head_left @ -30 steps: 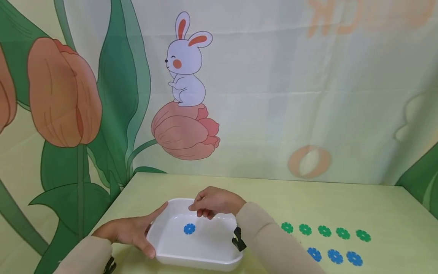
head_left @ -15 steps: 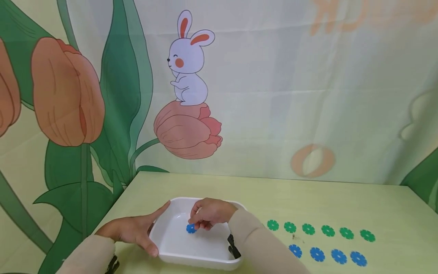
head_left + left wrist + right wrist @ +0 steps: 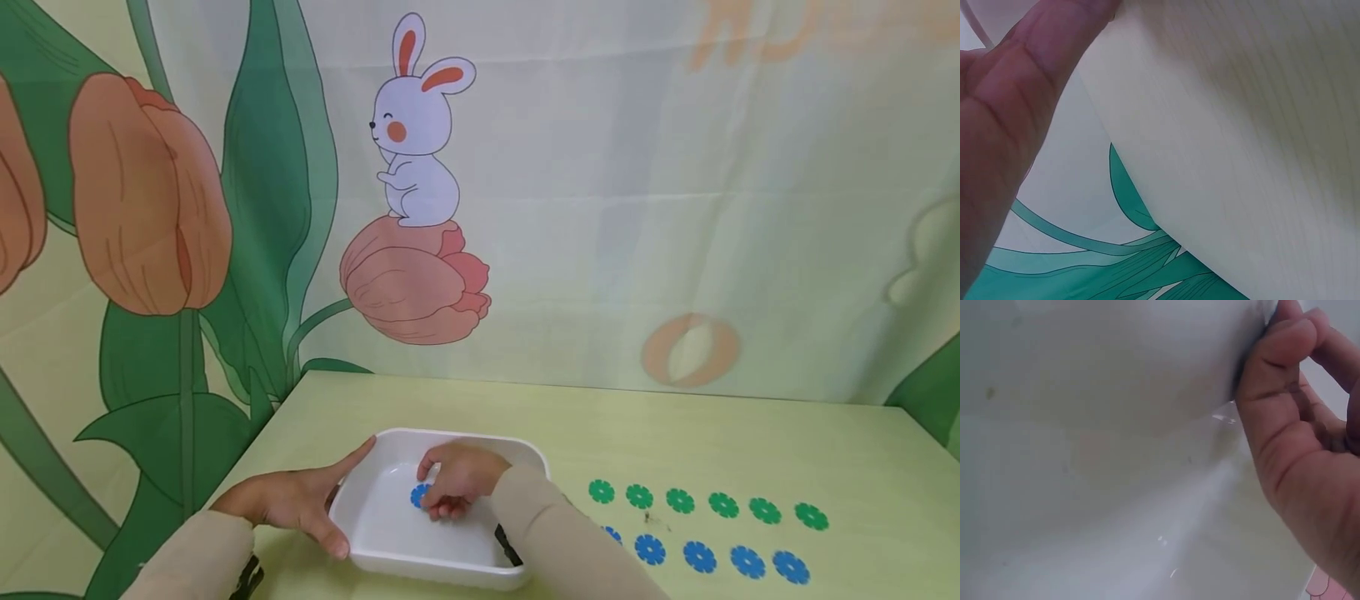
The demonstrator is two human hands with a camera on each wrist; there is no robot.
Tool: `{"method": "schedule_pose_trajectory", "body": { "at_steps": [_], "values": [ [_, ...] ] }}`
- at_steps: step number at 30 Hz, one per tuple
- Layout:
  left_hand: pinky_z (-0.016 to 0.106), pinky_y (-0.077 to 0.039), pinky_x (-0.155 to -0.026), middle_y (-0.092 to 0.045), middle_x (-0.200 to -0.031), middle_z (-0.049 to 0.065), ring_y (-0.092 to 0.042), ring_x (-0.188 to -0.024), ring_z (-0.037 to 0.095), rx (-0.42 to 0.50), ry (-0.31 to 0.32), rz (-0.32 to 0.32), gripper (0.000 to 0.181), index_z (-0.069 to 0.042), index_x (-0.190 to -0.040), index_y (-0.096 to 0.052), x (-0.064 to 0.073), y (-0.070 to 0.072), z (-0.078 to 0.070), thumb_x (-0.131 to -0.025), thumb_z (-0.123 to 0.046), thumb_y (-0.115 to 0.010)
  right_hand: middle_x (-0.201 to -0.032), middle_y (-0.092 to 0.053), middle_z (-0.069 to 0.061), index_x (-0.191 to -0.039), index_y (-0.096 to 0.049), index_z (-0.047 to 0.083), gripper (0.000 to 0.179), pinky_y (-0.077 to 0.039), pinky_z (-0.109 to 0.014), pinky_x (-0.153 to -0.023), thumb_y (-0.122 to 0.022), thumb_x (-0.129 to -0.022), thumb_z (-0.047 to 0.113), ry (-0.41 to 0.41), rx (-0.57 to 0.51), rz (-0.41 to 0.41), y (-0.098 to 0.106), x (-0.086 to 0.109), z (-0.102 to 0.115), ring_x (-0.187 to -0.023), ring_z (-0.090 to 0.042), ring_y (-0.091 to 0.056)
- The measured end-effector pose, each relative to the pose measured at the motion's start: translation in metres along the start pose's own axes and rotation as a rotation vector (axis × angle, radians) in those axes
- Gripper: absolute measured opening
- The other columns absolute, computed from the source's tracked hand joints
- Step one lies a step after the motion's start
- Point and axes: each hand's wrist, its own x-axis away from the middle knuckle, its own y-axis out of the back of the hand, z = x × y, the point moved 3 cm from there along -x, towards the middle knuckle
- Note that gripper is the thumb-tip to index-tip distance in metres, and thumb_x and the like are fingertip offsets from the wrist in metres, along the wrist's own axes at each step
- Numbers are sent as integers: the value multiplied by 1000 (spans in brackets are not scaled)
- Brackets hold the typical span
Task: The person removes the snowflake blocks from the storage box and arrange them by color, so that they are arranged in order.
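A shallow white tray (image 3: 435, 572) sits on the table, its left side held by my left hand (image 3: 288, 504). That hand's thumb lies at the near corner and its index finger reaches to the far corner. Inside the tray is a blue flower-shaped disc (image 3: 416, 497), partly covered by my right hand (image 3: 461, 473). Thumb and index finger of the right hand close about the disc's edge; the other fingers are curled under. In the right wrist view the right fingertips (image 3: 1297, 340) are right at the tray's glossy surface (image 3: 1104, 456).
To the right of the tray lie a row of several green flower-shaped discs (image 3: 680, 501) and, nearer, a row of several blue ones (image 3: 699, 557). My right sleeve (image 3: 570, 533) overlaps the leftmost blue disc. A printed cloth (image 3: 562, 208) hangs behind the pale table (image 3: 585, 408).
My right hand has come down into the tray to the blue disc, its thumb and index finger now spread around it. The left hand keeps its place on the tray.
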Motion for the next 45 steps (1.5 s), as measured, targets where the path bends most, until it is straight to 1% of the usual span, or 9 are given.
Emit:
{"method": "schedule_pose_trajectory", "body": {
  "at_steps": [6,11,17,24,26,33,36,40,45],
  "values": [
    [32,-41,-99,-21,-156,19,-42,-123,26,8,14,-5,133,-15,-159,15,0,1,-2,-77,-37,-88,-62,-61,-9,-99,-54,4,22,-41,-20,-45,-71,-89,-5,-12,97,-50,-2,4,5,-46,-11,-47],
    [30,-40,-99,-21,-155,20,-42,-123,27,33,-12,8,134,-14,-158,16,0,0,-1,-76,-32,-89,-60,-61,-9,-90,-52,3,20,-40,-20,-44,-70,-89,-5,-10,117,-65,-2,7,6,-46,-10,-47],
    [30,-40,-99,-22,-154,21,-43,-123,27,36,-33,15,135,-13,-158,17,-1,0,1,-76,-33,-89,-63,-61,-9,-83,-51,2,18,-43,-22,-48,-62,-98,2,-13,66,-2,0,6,4,-50,-12,-47],
    [28,-41,-98,-22,-154,21,-44,-121,26,29,-36,19,136,-11,-158,17,-3,-1,2,-76,-35,-89,-69,-64,-10,-84,-55,4,16,-47,-24,-54,-61,-98,7,10,-50,118,11,10,17,-56,-14,-51],
    [28,-41,-97,-23,-154,19,-44,-122,25,17,-27,18,135,-11,-158,16,-3,-1,2,-77,-37,-88,-70,-65,-9,-85,-57,3,14,-48,-24,-55,-62,-98,7,17,-51,122,16,13,24,-57,-14,-51],
    [33,-42,-99,-25,-154,15,-43,-122,26,11,-2,21,130,-13,-158,16,-1,-1,0,-80,-41,-84,-72,-65,-9,-90,-60,2,10,-49,-24,-56,-65,-96,9,75,-25,52,36,32,36,-57,-16,-51],
    [32,-43,-98,-26,-153,14,-43,-121,26,16,-20,25,132,-13,-158,17,0,0,0,-79,-41,-85,-72,-64,-10,-94,-57,3,9,-48,-24,-56,-65,-96,8,87,-30,41,44,42,38,-57,-16,-50],
    [32,-43,-97,-27,-152,14,-44,-121,27,61,-62,57,134,-15,-157,20,-1,-1,1,-78,-38,-86,-71,-63,-10,-98,-53,5,11,-45,-23,-54,-63,-97,8,107,-36,42,53,57,36,-56,-16,-47],
    [31,-42,-98,-20,-155,18,-43,-122,27,78,-91,71,136,-14,-156,22,-3,-2,1,-77,-36,-87,-69,-62,-9,-104,-50,5,15,-44,-23,-53,-63,-96,7,131,-37,43,64,74,30,-55,-15,-46]
  ]
}}
